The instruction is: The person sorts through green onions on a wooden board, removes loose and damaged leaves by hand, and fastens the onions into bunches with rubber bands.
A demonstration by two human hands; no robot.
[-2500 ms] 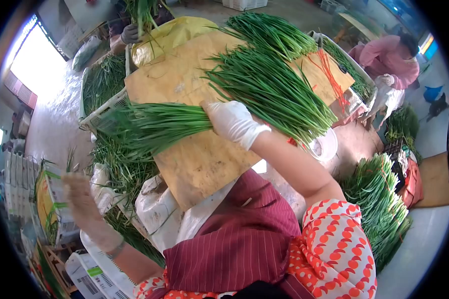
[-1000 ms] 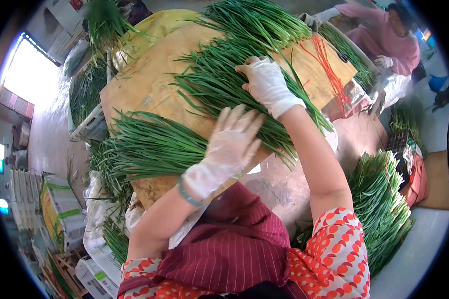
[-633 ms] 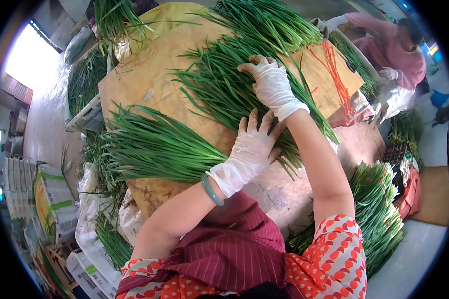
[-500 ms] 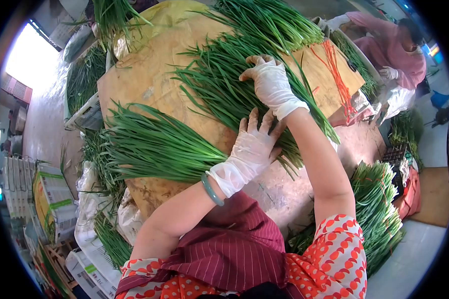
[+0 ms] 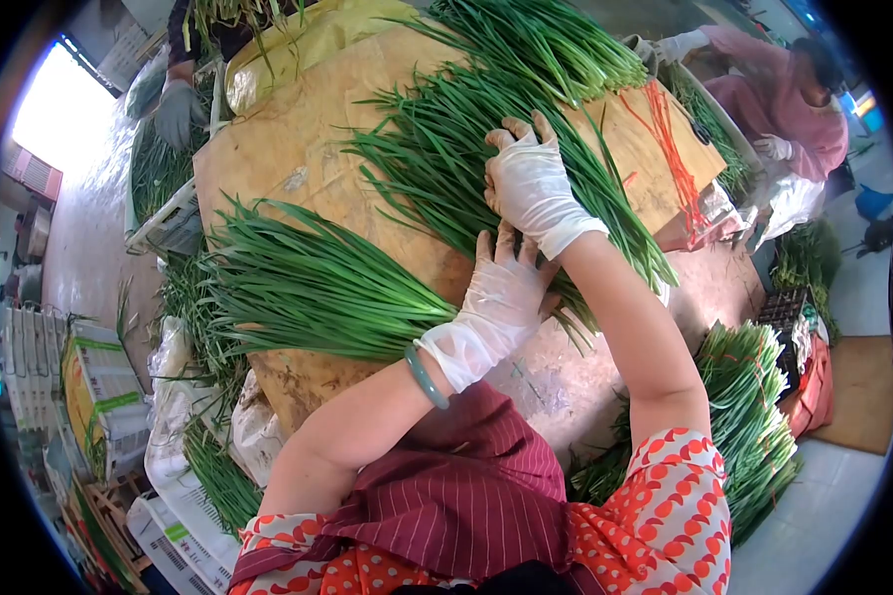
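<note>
A loose pile of garlic chives lies across the wooden board, green leaves to the upper left and pale stems toward me. My right hand, in a thin whitish glove, presses into this pile with its fingers curled over some leaves. Just below it, my left hand, gloved too, lies with fingers stretched out over the stem end; the thumb side is partly hidden. A separate gathered bunch of garlic chives rests left of my left wrist, its stem ends behind my glove.
Red ties lie on the board's right side. Another chive heap sits at the far edge. Tied bunches stand at lower right. A co-worker in pink is at right; another person's grey-gloved hand is at upper left.
My right hand has shifted slightly left and its fingers have curled more into the leaves. My left hand has hardly moved. At upper left, a person's grey-gloved hand has come into view.
</note>
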